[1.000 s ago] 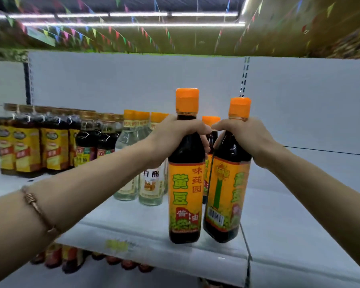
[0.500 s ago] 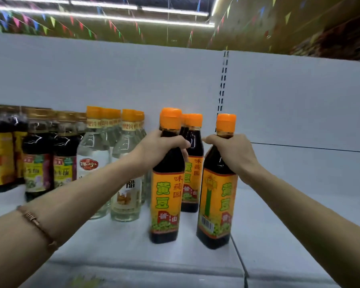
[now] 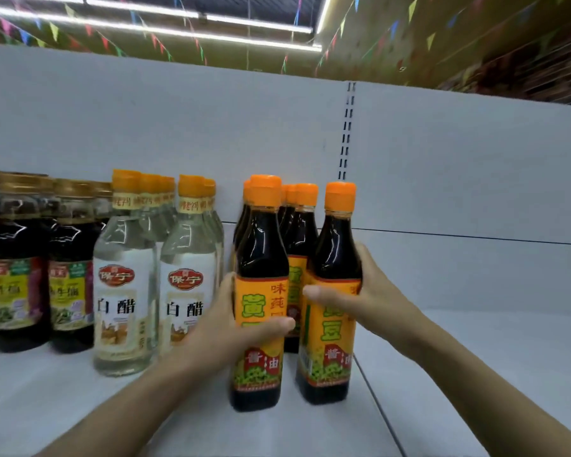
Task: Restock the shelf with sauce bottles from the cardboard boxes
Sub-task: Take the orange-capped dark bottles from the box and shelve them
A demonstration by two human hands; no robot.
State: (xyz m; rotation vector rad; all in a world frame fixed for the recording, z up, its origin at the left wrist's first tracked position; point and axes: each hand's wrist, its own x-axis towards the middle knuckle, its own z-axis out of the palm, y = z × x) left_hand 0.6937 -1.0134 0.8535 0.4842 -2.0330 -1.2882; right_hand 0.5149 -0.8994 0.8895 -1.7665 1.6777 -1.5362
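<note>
Two dark soy sauce bottles with orange caps and orange labels stand upright on the white shelf (image 3: 459, 384). My left hand (image 3: 225, 328) grips the left bottle (image 3: 261, 258) round its label, thumb across the front. The right bottle (image 3: 335, 252) is held at its label by my right hand (image 3: 363, 291), thumb in front. Several more of the same bottles (image 3: 299, 232) stand close behind these two. No cardboard box is in view.
Left of the soy sauce stand rows of clear white vinegar bottles (image 3: 124, 291) with orange caps, then dark bottles with gold caps (image 3: 70, 275). The shelf's white back panel (image 3: 459, 176) rises behind. The shelf surface to the right carries nothing.
Both hands slid down from the bottle necks to the labels. The two bottles moved further back on the shelf, closer to the ones behind, and now stand on its surface.
</note>
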